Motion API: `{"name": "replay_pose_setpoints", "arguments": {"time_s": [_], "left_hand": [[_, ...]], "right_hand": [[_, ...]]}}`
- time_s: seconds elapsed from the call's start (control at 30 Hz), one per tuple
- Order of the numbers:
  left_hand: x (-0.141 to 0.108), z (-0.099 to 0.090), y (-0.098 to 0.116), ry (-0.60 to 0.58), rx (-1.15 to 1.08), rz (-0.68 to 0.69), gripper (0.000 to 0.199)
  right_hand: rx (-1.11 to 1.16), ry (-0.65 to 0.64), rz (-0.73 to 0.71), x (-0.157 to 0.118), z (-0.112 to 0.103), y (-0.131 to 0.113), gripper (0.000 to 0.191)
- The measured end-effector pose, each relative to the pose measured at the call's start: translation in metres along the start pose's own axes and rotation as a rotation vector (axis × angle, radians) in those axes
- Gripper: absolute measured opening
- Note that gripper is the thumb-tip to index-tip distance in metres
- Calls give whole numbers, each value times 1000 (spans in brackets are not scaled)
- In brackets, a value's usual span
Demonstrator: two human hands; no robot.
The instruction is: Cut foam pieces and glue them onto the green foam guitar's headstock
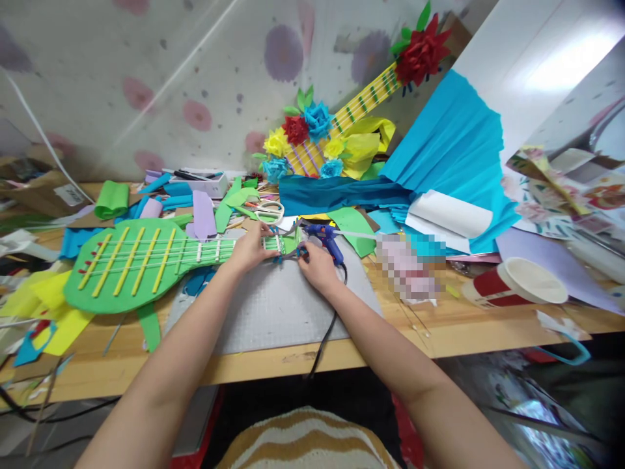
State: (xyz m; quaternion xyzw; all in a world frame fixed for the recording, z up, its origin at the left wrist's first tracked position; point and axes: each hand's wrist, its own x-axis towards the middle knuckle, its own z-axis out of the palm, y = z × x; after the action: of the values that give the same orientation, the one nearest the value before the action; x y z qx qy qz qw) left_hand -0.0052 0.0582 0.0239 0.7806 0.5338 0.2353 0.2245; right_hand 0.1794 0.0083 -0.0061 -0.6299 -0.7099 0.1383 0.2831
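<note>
A green paper guitar [134,264] with yellow bars and pale strings lies across the table, its neck pointing right. My left hand [254,246] is closed around the neck close to the head end, where small blue pegs stick out. At that end, dark grey curved pieces [293,253] reach towards my right hand [317,266]. Its fingers are pinched together at a small dark blue piece [302,250], whose kind is hard to make out. Just beyond the right hand rests a blue glue gun [332,242], with a glue stick projecting from its back.
A grey cutting mat [293,312] lies under my hands. Scissors [268,210] and paper scraps are behind. A yellow guitar [366,104] with paper flowers leans on the wall. Blue crepe paper [449,143] and a paper cup [517,283] stand right. The black cord [325,339] hangs over the edge.
</note>
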Motion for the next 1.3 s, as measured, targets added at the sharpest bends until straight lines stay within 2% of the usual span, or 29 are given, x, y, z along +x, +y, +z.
{"name": "replay_pose_setpoints", "arguments": {"time_s": [0.17, 0.27, 0.33, 0.37, 0.47, 0.5, 0.6, 0.7, 0.8, 0.97, 1.3], "left_hand": [[-5, -1, -2, 6, -22, -32, 57], [-5, 1, -6, -1, -29, -37, 56], [-3, 2, -9, -11, -41, -40, 55], [-3, 2, -9, -15, -51, -38, 55], [-2, 1, -10, -17, -78, -24, 55], [-2, 1, -9, -13, -80, -26, 54], [-1, 2, -10, -10, -76, -52, 53], [0, 3, -12, -19, -77, -56, 52], [1, 4, -13, -23, -74, -55, 49], [1, 4, -13, -24, -56, -50, 48], [0, 3, -10, -19, -49, -83, 51]], "right_hand": [[-14, -46, -35, -1, 0, -1, 24], [-66, 40, -38, -10, -7, -7, 32], [-121, 124, -116, -14, -14, -16, 36], [-132, 126, -187, -14, -19, -22, 37], [-174, -7, -418, 2, -34, -40, 46], [-211, -67, -446, 11, -39, -46, 47], [-392, -270, -429, 45, -45, -60, 46], [-610, -424, -377, 71, -42, -66, 64], [-743, -532, -379, 83, -35, -68, 74], [-778, -500, -439, 82, -26, -64, 77], [-668, -428, -488, 83, -21, -50, 69]]}}
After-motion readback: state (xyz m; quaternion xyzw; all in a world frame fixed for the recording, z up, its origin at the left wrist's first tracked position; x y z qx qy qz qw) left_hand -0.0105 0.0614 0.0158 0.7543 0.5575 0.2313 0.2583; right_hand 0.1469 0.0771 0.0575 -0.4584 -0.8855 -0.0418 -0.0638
